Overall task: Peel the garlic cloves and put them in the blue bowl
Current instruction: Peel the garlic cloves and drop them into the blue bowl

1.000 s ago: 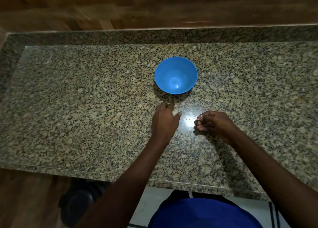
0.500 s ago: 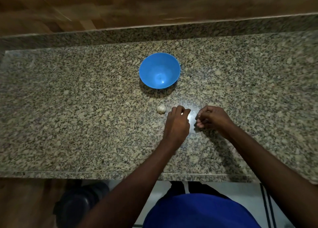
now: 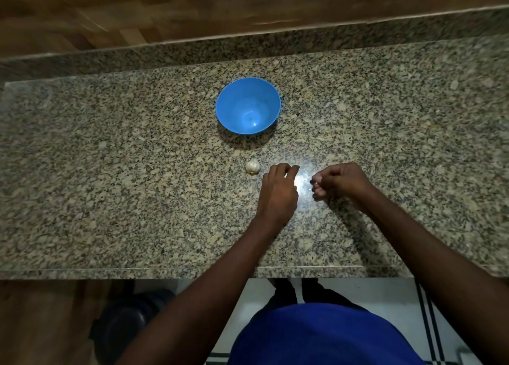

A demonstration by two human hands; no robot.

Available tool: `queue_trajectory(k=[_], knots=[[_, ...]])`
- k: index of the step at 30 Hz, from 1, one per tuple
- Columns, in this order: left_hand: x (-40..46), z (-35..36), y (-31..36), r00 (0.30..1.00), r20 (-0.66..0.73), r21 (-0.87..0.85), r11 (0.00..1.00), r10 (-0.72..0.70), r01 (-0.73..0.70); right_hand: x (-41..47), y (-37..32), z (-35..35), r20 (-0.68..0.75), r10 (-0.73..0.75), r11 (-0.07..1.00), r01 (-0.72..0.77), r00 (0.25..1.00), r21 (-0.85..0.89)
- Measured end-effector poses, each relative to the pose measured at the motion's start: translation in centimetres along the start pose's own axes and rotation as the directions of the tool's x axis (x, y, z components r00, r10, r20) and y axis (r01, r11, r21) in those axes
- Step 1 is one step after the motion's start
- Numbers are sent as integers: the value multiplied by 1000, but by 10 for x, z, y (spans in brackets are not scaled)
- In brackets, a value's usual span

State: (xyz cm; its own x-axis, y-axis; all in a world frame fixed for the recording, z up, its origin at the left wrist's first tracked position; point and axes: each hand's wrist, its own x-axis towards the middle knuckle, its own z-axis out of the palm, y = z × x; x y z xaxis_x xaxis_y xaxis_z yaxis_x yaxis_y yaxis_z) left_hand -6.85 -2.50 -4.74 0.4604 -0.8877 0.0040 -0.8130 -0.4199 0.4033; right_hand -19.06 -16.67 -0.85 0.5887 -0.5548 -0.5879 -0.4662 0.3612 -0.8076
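Head view: a blue bowl (image 3: pixel 248 105) stands upright on a speckled granite counter (image 3: pixel 110 172). It is round and glossy, with a small glint of light at its bottom, and nothing shows inside it. Nearer the person than the bowl, a little toward its left side, lies a garlic bulb (image 3: pixel 252 166). The bulb is small, off-white and papery, with faint ribs down its skin, and it rests apart from the bowl on the bare stone.

The left hand (image 3: pixel 278 192) lies palm down just right of the bulb, its fingers (image 3: pixel 283 169) loosely bent toward the bowl. The fingertips are close beside the garlic without touching it, and the hand holds nothing.

The right hand (image 3: pixel 341 184) sits further right of the bowl, beyond a bright reflection on the counter. Its fingers are curled in, and the thumb and forefinger pinch something small and pale (image 3: pixel 316 182). That thing is too small to name for certain.

Below the counter edge a blue garment (image 3: pixel 325 334) shows.
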Motion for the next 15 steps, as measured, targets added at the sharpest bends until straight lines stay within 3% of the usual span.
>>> queue_trajectory(k=[8, 11, 15], knots=[[-8, 11, -6, 998, 59, -5, 1000, 22, -22, 7, 4, -3, -86, -144, 934, 107, 986, -341], [-9, 12, -9, 997, 73, -28, 999, 23, -21, 9, 7, -1, -64, -313, 781, 219, 948, -585], [-12, 13, -10, 995, 93, -41, 999, 32, -28, 11, 11, 2, 11, -375, 649, 271, 927, -711]])
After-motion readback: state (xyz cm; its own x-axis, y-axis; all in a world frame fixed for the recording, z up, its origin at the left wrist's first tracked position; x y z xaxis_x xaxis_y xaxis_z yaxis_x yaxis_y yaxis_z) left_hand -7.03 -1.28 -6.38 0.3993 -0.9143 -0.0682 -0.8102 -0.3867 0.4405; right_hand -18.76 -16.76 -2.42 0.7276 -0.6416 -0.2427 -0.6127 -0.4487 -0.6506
